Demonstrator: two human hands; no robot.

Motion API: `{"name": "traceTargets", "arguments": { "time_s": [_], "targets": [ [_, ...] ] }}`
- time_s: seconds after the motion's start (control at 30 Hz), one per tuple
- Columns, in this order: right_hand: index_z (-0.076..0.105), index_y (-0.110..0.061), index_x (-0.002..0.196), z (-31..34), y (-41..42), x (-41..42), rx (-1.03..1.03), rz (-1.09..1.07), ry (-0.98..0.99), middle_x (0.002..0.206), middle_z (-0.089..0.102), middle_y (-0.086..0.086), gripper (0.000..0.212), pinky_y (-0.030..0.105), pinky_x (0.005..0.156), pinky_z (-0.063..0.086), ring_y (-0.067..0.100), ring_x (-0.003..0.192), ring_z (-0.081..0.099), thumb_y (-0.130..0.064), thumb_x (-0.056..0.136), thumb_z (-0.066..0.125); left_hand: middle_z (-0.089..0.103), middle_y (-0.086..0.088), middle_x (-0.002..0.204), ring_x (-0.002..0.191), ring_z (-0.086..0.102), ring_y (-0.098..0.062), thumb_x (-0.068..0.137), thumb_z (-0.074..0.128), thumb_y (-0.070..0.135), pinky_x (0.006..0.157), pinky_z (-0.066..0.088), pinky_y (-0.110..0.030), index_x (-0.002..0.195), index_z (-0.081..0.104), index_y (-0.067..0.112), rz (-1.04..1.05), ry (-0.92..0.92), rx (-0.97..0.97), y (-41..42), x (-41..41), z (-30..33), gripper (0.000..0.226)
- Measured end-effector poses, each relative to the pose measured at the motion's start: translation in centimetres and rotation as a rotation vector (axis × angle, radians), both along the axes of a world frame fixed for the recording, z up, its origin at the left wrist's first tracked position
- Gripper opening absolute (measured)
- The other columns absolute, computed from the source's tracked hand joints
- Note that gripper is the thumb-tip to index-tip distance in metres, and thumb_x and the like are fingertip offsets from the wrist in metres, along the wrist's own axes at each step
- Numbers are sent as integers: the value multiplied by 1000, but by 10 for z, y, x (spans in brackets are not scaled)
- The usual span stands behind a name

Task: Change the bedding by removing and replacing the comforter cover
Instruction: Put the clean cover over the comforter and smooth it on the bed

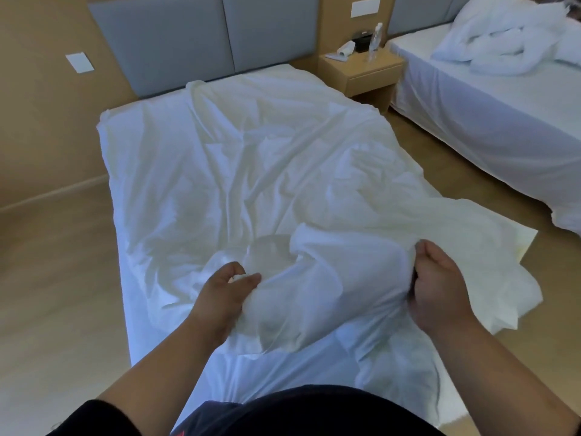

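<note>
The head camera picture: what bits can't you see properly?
- Right hand: its fingers curl into the white cover, so the fingertips are hidden.
- Bottle on the nightstand: too small to read its label.
- Dark box beside it: too small to tell what it is.
- Second bed: cut off by the right edge.
- Bedding pile on it: cut off at the top corner.

You are standing in a twin hotel room. At twelve o'clock a grey padded headboard (pixel 201 42) backs the white bed (pixel 239 171) before you. At one o'clock a wooden nightstand (pixel 361 73) carries a water bottle (pixel 375 39). At two o'clock a second bed (pixel 490 114) holds heaped white bedding (pixel 509 42).
</note>
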State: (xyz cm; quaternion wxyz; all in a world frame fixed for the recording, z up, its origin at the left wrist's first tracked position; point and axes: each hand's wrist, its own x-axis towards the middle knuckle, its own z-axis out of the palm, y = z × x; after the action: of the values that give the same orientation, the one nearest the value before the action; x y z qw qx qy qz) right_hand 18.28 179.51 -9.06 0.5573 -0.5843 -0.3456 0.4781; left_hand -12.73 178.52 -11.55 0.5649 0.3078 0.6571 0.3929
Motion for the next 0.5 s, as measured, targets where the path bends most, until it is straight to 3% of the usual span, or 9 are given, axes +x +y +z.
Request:
{"name": "traceTargets", "arguments": {
  "time_s": [0.1,0.2,0.27,0.33,0.43,0.5],
  "targets": [
    [65,10,109,5,9,-11,-101,247,116,112,67,30,28,47,99,46,33,103,63,-6,103,43,42,-1,60,52,41,-18,87,65,18,48,33,-25,63,41,21,-35,-148,1,-7,9,3,35],
    [66,15,106,-10,6,-33,-271,480,131,113,62,40,28,52,92,47,42,100,62,10,91,43,35,3,59,47,36,-14,77,61,20,46,33,-22,61,37,19,-55,-287,26,-4,17,12,29],
    [72,5,108,-23,-1,-48,-326,564,168,113,68,32,37,50,89,55,43,104,66,15,90,42,35,3,60,47,38,-14,75,60,20,46,35,-22,61,35,20,-72,-354,17,-5,19,16,29],
    [72,-12,117,-32,-10,-63,-321,621,157,115,72,17,37,43,86,59,34,108,69,5,95,48,41,-4,68,56,46,-18,80,63,20,53,43,-27,63,39,21,-70,-449,5,-9,17,15,29],
    [67,-35,124,-41,-22,-76,-252,768,-66,119,72,-5,39,34,91,57,15,110,68,-17,91,56,50,-24,106,98,51,-39,91,64,22,90,45,-56,100,55,0,-36,-611,-20,-20,13,8,26],
    [63,-40,125,-45,-24,-80,-263,822,-211,118,71,-13,41,35,96,55,7,109,67,-21,90,54,51,-32,119,108,53,-45,94,59,24,99,40,-63,117,53,-7,22,-639,-31,-24,7,2,39]
  ]
}}
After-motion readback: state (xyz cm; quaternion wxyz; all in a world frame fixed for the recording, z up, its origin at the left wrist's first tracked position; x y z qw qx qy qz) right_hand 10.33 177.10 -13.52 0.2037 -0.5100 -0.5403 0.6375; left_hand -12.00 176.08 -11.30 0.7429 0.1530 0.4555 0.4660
